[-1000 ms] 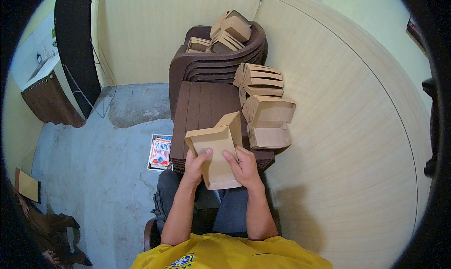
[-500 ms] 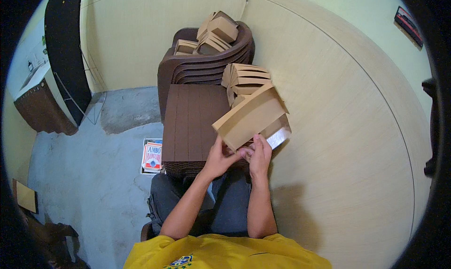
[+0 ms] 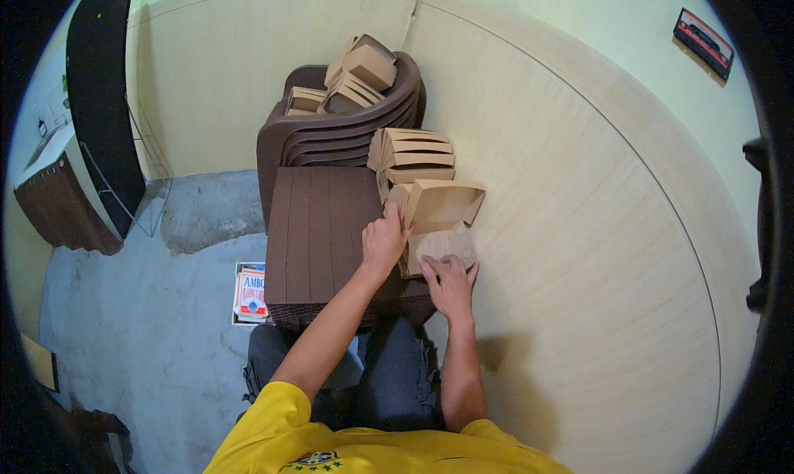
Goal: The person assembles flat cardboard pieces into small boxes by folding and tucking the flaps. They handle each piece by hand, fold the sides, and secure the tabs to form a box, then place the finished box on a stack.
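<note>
A brown cardboard box point(image 3: 447, 204) rests at the right end of the dark brown slatted table point(image 3: 318, 226), its lid standing up and its paler inside showing. My left hand point(image 3: 384, 241) grips the box's left side near the lid fold, fingers closed and partly hidden. Over the front wall bend the fingers of my right hand point(image 3: 451, 286), the thumb spread at the right corner. Right behind this box, a row of nested cardboard boxes point(image 3: 422, 151) lies on its side on the table.
Beyond the table is a stack of brown plastic chairs point(image 3: 281, 135), with more cardboard boxes point(image 3: 368, 67) on the top seat. A wood-panel wall point(image 3: 579, 226) runs close along the right. On the floor left of the table sits a small white crate point(image 3: 237, 296) holding printed packs.
The box has gone from tilted in the air between my hands down onto the table, lid now raised. My left hand has moved up its left side. The view has shifted slightly.
</note>
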A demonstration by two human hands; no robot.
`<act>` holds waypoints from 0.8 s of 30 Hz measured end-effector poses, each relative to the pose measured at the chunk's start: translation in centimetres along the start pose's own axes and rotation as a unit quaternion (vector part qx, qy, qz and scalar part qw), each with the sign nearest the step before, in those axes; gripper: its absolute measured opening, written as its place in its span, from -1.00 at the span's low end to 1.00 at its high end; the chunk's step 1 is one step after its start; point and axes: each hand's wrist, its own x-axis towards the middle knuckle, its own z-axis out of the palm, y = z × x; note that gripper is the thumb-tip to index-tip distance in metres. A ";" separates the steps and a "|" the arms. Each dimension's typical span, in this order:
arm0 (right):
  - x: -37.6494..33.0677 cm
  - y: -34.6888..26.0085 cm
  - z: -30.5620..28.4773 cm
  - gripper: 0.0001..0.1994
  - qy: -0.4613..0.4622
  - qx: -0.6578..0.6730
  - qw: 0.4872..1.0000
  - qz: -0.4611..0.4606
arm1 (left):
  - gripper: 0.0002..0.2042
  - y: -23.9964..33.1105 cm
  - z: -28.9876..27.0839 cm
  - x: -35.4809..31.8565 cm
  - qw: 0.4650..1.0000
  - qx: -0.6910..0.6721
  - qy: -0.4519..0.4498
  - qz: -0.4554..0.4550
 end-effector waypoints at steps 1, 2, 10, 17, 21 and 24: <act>0.3 0.1 0.4 -0.51 0.012 -0.003 1.000 0.003 | -0.60 -0.1 0.4 0.1 1.000 -0.006 0.029 -0.002; 0.6 0.2 0.7 -0.51 0.024 -0.008 1.000 0.012 | -0.61 -0.1 0.8 0.3 0.999 -0.011 0.050 -0.009; 0.8 0.2 -0.2 -0.54 -0.009 0.029 0.994 -0.105 | -0.60 -0.2 1.6 -0.4 0.978 -0.183 0.095 -0.027; 0.1 -0.9 0.7 -0.79 0.098 -0.064 0.975 -0.189 | -0.67 -0.6 1.8 -3.5 0.954 -0.295 0.041 -0.044; 0.4 -1.2 0.5 -0.78 0.075 -0.070 0.978 -0.180 | -0.70 -1.3 2.6 -3.1 0.951 -0.306 0.024 -0.047; 1.2 -1.2 0.3 -0.77 0.047 -0.068 0.976 -0.201 | -0.77 -2.0 3.4 -3.1 0.961 -0.260 0.023 -0.090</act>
